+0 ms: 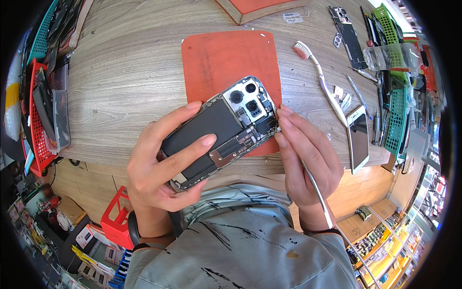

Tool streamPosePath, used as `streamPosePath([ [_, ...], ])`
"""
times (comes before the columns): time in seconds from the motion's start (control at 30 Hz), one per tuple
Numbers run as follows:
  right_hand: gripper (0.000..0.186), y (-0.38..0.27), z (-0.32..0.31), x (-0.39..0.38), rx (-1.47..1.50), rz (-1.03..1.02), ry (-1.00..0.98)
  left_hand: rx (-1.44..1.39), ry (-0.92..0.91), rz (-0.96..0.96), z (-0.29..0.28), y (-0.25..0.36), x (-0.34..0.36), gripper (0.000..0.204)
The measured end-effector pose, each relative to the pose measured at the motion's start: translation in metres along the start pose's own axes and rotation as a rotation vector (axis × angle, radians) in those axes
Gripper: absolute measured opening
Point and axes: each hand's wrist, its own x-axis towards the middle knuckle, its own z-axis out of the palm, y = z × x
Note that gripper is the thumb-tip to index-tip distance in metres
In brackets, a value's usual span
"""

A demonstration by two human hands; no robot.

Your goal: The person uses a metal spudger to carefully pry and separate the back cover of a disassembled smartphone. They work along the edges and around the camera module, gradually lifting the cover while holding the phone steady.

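Note:
An opened smartphone (pixel 204 123) lies tilted in my left hand (pixel 161 166), its camera end up and to the right. Inside show a black battery, a circuit board and several camera lenses (pixel 236 97). My left fingers wrap round its lower left part, with one fingertip resting on the battery. At the phone's right edge, beside the cameras, the fingertips of my right hand (pixel 308 151) are pinched together. A thin metal tool (pixel 315 188) lies in that same hand and slants down toward the wrist. What the fingertips pinch is hidden.
Beneath the phone is a red mat (pixel 226 62). Rightward lie a toothbrush (pixel 325 86), a white phone (pixel 357 139), a black phone part (pixel 350 41) and green baskets (pixel 395 115). A red basket (pixel 42 120) stands left, and a thick red block (pixel 255 10) sits at the back.

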Motion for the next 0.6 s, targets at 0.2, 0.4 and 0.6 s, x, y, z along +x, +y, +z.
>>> streamPosePath([
  [0.2, 0.039, 0.0, 0.003, 0.0, -0.009, -0.004, 0.02, -0.011, -0.013, -0.008, -0.002, 0.001, 0.0, 0.071],
  [0.4, 0.04, 0.0, 0.005, -0.001, -0.048, -0.02, 0.043, -0.013, -0.017, -0.005, -0.002, 0.001, 0.001, 0.071],
  [0.6, 0.043, 0.004, 0.012, -0.003, -0.097, -0.089, 0.077, 0.003, -0.034, 0.014, -0.003, 0.0, 0.002, 0.072],
])
